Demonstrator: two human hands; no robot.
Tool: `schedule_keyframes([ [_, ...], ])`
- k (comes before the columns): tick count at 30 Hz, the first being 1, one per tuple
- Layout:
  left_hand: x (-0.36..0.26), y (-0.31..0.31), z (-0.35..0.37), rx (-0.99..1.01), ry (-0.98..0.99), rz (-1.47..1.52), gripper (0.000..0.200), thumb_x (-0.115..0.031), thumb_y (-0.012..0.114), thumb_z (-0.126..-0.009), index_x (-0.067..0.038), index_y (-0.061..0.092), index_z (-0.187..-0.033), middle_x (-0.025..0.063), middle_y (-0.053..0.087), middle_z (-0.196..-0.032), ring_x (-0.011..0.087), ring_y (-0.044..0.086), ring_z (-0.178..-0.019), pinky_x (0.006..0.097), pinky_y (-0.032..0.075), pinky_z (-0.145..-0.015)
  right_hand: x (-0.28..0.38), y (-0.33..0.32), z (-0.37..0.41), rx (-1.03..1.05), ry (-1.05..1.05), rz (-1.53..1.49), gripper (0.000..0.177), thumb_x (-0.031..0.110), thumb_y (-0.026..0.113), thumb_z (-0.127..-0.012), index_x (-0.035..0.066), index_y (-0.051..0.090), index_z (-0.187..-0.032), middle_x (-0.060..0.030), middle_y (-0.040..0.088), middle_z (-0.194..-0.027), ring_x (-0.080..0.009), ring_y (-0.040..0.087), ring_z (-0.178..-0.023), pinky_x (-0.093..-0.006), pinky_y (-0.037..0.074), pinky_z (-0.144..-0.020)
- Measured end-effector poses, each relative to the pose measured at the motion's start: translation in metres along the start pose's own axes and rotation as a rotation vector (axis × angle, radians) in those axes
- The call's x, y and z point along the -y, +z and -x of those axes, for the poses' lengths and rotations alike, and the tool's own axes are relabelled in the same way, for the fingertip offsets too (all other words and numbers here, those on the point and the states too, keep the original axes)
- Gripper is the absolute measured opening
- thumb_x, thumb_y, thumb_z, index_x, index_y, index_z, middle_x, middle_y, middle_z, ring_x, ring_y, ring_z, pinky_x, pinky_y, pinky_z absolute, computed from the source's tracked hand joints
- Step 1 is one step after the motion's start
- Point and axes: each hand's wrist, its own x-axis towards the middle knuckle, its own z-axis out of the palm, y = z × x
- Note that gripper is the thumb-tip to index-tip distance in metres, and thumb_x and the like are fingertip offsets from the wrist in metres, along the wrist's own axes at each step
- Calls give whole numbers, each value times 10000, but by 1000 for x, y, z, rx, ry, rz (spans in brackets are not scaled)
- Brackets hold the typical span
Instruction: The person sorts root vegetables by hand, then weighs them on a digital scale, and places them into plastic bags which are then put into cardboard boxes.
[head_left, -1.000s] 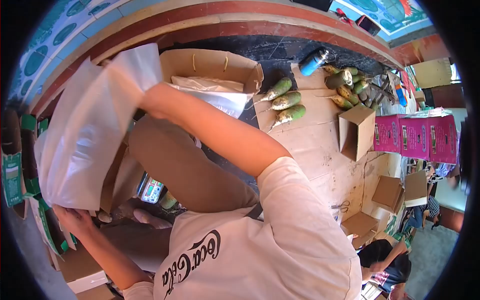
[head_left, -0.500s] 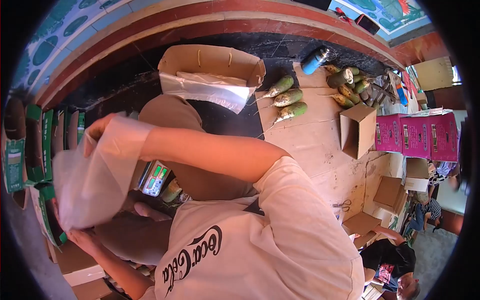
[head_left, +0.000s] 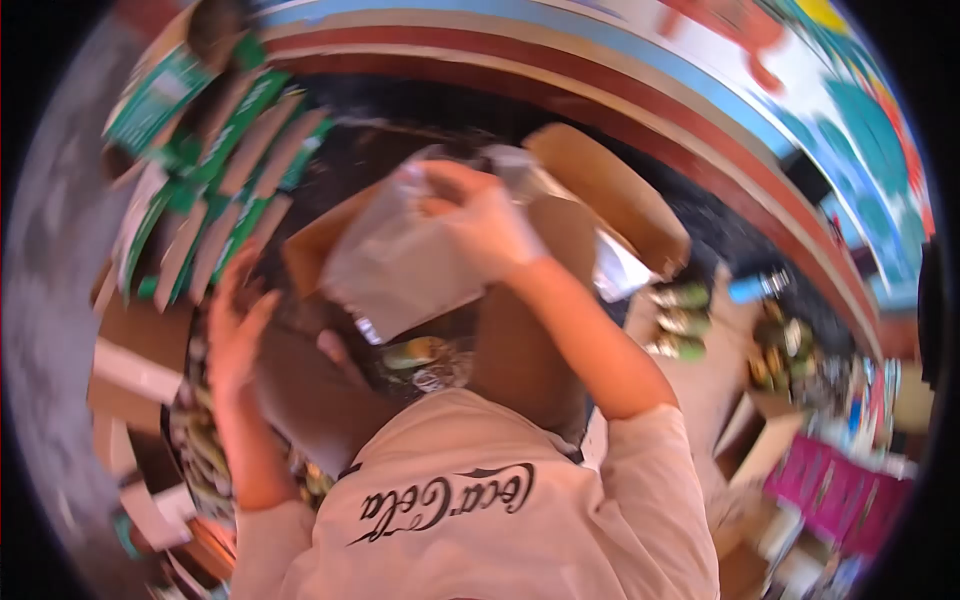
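My right hand pinches the upper edge of a thin clear plastic bag, which hangs between my knees. Over on the left, my left hand is raised with its fingers apart and holds nothing. Behind the bag, a brown cardboard box is partly covered. Below the bag lies a green and white radish. The lit corner of a device peeks out under the bag's lower edge. Motion blurs both hands.
Green-and-brown cartons stand at the upper left. An open carton is beyond my right knee. Three radishes lie on cardboard at right, near a blue bottle, a radish pile and magenta boxes.
The view has turned. My left hand has come off the bag and opened. My right hand has carried the bag to in front of my knees, over the device that showed before.
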Motion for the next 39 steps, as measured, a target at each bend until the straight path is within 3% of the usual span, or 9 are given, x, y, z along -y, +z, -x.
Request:
schedule_keyframes([
  [6, 10, 57, 2, 59, -138, 432, 278, -203, 556, -862, -42, 545, -1088, 65, 549, -1076, 155, 518, -1019, 295, 421, -841, -14, 38, 4, 310, 64, -346, 444, -11, 570, -797, 43, 480, -1229, -74, 589, -1068, -137, 562, -952, -262, 449, -828],
  [9, 16, 73, 2, -8, -296, 651, 183, -186, 561, -866, -47, 555, -984, 40, 550, -982, 134, 529, -952, 277, 441, -789, -10, 52, 11, 412, -96, -83, 464, -27, 561, -728, 39, 507, -1184, -151, 528, -1167, -271, 566, -991, -317, 443, -859],
  [14, 34, 72, 5, -100, -381, 670, 96, -130, 573, -852, -65, 535, -912, 3, 537, -861, 93, 535, -776, 252, 472, -642, -6, 71, 19, 535, 21, 47, 477, -9, 617, -727, 30, 489, -1185, -94, 593, -952, -142, 573, -835, -272, 465, -702],
  [25, 67, 44, 10, -335, -369, 1047, 44, -60, 523, -858, -75, 526, -899, 32, 575, -825, 138, 576, -703, 292, 499, -646, 40, 60, 19, 942, 43, 616, 268, 134, 564, -772, 81, 561, -1034, -128, 554, -1112, -257, 541, -974, -346, 395, -866],
  [28, 70, 47, 13, -305, -363, 1103, 52, -50, 507, -861, -69, 525, -907, 40, 577, -859, 147, 583, -761, 305, 503, -707, 16, 64, 15, 504, -451, 133, 207, 42, 541, -732, 25, 579, -936, -147, 574, -1064, -312, 554, -952, -358, 450, -782],
  [31, 83, 51, 9, -334, -355, 1167, 57, -54, 513, -859, -57, 523, -915, 46, 573, -883, 144, 577, -798, 303, 504, -734, 22, 86, 40, 997, -610, 154, 274, 46, 555, -722, 43, 561, -995, -135, 570, -1057, -313, 562, -932, -348, 443, -799],
  [32, 84, 49, 9, -317, -370, 1175, 60, -52, 508, -856, -52, 521, -915, 46, 572, -880, 143, 577, -799, 298, 503, -735, 29, 86, 45, 1194, -385, 38, 345, 52, 570, -714, 68, 536, -1057, -139, 560, -1061, -324, 566, -915, -356, 445, -802],
  [35, 81, 42, 10, -224, -414, 1141, 74, -46, 493, -848, -37, 517, -917, 44, 567, -868, 139, 575, -804, 286, 500, -735, 34, 82, 40, 969, -173, 161, 303, 31, 564, -738, 55, 577, -1040, -118, 568, -1103, -276, 559, -994, -333, 429, -863],
  [39, 78, 32, 8, 23, -418, 848, 129, -55, 479, -842, -22, 529, -956, 40, 564, -853, 127, 567, -794, 261, 486, -730, 43, 70, -4, 392, -403, 269, 462, 60, 632, -701, 56, 497, -1143, -153, 556, -1058, -344, 563, -948, -374, 450, -809],
])
